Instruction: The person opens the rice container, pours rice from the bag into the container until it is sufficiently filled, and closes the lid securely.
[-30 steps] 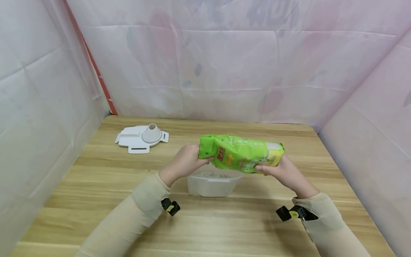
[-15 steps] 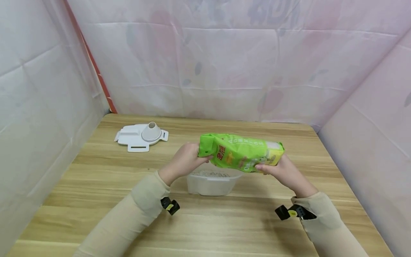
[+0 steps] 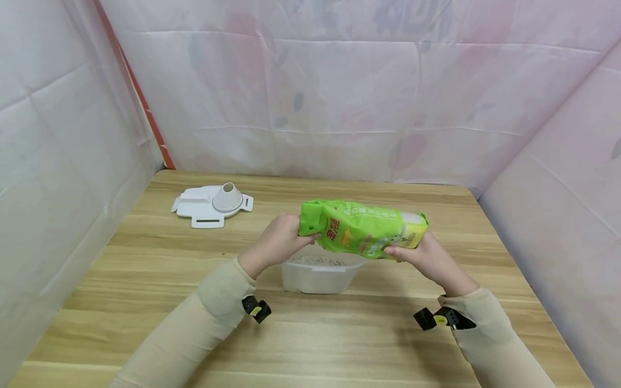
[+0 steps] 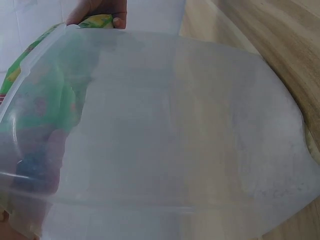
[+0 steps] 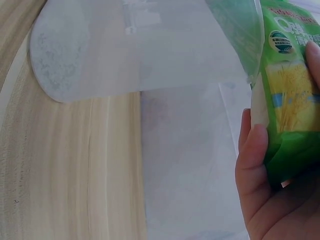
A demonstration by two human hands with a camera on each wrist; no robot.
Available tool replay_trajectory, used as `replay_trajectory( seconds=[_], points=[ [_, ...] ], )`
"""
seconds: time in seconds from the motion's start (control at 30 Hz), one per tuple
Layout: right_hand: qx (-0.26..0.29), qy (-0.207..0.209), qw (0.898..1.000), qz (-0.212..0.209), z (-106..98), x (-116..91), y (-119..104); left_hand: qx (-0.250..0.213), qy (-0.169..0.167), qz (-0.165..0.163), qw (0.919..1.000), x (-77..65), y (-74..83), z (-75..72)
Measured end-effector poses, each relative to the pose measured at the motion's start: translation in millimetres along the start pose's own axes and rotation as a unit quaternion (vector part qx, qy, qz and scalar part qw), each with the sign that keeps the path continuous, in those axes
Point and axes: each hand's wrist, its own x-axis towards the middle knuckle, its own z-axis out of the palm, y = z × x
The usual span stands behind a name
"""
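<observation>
Gripping a crinkled green bag [image 3: 361, 230], red-lettered, yellow toward one end: both hands [image 3: 277, 241] [image 3: 433, 264]

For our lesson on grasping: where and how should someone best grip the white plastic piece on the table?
Probably by its cone, coming from above: it rises from the otherwise mostly flat white plastic piece, narrows toward the top, and nothing covers it.
</observation>
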Motion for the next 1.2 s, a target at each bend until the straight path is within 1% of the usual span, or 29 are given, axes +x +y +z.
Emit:
replay_trajectory(
  seconds=[0.1, 0.43, 0.7, 0.83, 1.03, 1.2],
  points=[
    [-0.001, 0.002, 1.0, 0.006, 0.1, -0.1, 0.7, -0.003, -0.002, 0.001, 1.0, 0.4, -0.1, -0.2],
    [-0.009, 0.001, 1.0, 0.019, 0.9, 0.6, 2.5, -0.001, -0.01, -0.012, 0.9999, -0.2, -0.7, -1.4],
    [-0.002, -0.001, 1.0, 0.023, 2.3, 0.8, 5.3, 0.002, -0.013, -0.009, 0.9999, -0.4, -1.9, -0.4],
    [-0.003, 0.001, 1.0, 0.021, 1.8, -0.1, 5.4, 0.0, -0.016, -0.001, 0.9999, 1.0, -1.8, 0.0],
    [0.001, 0.001, 1.0, 0.02, 2.4, -0.2, 4.3, -0.001, -0.004, 0.003, 1.0, 0.4, -3.4, 1.2],
    [-0.003, 0.005, 1.0, 0.019, 3.9, -0.1, 3.2, -0.016, 0.02, 0.012, 0.9996, -2.7, -4.5, 1.6]
  ],
)
